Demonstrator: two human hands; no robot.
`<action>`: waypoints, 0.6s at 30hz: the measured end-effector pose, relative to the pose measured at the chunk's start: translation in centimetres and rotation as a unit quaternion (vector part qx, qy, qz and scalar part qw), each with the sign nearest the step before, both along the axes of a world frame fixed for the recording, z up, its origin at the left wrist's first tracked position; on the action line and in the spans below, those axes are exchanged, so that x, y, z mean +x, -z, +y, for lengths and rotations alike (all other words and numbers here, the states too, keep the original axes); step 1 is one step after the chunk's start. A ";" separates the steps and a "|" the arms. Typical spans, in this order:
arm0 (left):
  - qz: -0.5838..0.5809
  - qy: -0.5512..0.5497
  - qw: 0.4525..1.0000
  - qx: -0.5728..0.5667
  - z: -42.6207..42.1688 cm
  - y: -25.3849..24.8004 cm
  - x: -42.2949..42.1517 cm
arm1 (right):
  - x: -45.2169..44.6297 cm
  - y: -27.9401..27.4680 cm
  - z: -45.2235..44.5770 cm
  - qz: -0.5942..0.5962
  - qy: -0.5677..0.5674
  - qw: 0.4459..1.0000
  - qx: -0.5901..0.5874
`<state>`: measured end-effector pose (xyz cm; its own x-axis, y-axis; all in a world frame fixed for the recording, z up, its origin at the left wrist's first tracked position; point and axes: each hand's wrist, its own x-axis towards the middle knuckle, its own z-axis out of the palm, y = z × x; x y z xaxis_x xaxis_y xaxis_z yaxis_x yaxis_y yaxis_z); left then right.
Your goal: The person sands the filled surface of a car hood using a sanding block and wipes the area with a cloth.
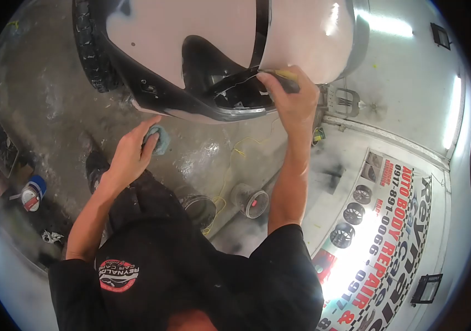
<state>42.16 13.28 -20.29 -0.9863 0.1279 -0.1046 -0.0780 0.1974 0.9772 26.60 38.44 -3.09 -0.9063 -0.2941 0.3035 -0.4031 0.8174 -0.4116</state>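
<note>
My left hand [129, 151] is closed round a crumpled blue-green cloth [161, 140], low beside the front corner of a car. Its fingertips are close to the lower edge of the black bumper [130, 74]; I cannot tell whether they touch it. Higher and to the right, my right hand [297, 99] grips a dark pad with a yellow edge [284, 80]. This pad is at the rim of the dark headlight opening [244, 91], beside the pale pinkish hood panel [307, 38]. The pad's underside is hidden. Pale, sanded-looking patches cover the fender [152, 27].
A tyre [94, 49] stands at upper left. Two buckets, one dark [199, 209] and one clear [251, 201], sit near my legs, with a yellow cord [238, 151] across the wet floor. A blue-and-white can [33, 193] lies left. A printed banner [379, 237] hangs right.
</note>
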 end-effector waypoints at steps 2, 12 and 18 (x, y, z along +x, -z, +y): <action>-0.002 0.000 1.000 -0.001 -0.3 0.2 0.0 | -1.0 -1.1 -0.4 -0.021 -0.024 0.999 0.000; 0.053 0.027 0.998 0.004 1.0 -1.4 -0.8 | -4.8 -3.9 -3.2 -0.008 -0.051 0.999 -0.011; -0.032 0.037 0.999 0.020 -0.1 -2.6 -0.1 | -3.7 -3.6 -3.2 -0.019 -0.005 1.000 0.017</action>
<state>42.10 13.18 -17.68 -0.9651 0.2064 -0.1610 -0.1277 0.1657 0.9779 22.92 35.20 0.54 -0.9140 -0.3130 0.2580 -0.3959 0.8266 -0.3999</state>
